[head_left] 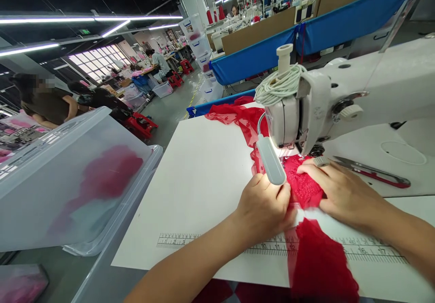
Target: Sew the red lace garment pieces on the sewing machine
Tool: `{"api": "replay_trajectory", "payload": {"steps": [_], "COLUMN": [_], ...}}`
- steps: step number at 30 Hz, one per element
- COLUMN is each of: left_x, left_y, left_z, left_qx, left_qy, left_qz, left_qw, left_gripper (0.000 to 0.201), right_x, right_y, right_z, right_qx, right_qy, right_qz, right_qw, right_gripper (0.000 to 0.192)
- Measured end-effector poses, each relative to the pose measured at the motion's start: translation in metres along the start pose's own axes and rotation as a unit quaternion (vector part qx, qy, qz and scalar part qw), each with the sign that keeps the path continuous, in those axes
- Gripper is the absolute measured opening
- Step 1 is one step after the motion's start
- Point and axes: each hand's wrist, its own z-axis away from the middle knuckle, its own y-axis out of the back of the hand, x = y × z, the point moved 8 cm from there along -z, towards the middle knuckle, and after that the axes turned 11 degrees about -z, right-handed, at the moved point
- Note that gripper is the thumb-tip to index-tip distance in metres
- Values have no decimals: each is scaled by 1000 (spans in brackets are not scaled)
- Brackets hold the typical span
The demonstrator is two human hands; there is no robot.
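Observation:
A strip of red lace fabric [306, 189] runs under the head of a white sewing machine [340, 99] and hangs over the near edge of the white table [204, 176]. My left hand [263, 207] presses down on the lace just left of the needle, under a small white lamp [271, 160]. On the other side, my right hand [340, 192] lies flat on the fabric, fingers pointing toward the presser foot. More red lace [243, 117] trails out behind the machine.
Red-handled scissors [374, 172] lie on the machine bed to the right. A printed ruler [272, 245] runs along the table's front. A translucent plastic bin [68, 180] with red fabric stands at left. Other people sit at workstations in the background.

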Motion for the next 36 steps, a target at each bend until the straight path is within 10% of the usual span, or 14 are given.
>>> {"api": "replay_trajectory", "payload": {"steps": [7,15,25,36], "left_x": [-14,-41,-25,3], "left_y": [-15,-41,-26,-18], "left_z": [-5,-11,-12,-1], "left_qx": [-58,-153,-48,-43], "left_qy": [82,232,128,13], "left_qz": [136,485,174,82], "left_qw": [986,829,975,996], "left_gripper": [23,25,29,26], "right_x": [-20,-5,-12,-7], "right_y": [14,9,10,1], "right_z": [4,-5,2,14], "right_qx": [66,59,74,34], "right_qy": [43,-54,6,15], "right_qz": [45,-134,-66,-56], "right_qw": [996,988,995,998], "right_gripper": [28,36,26,38]}}
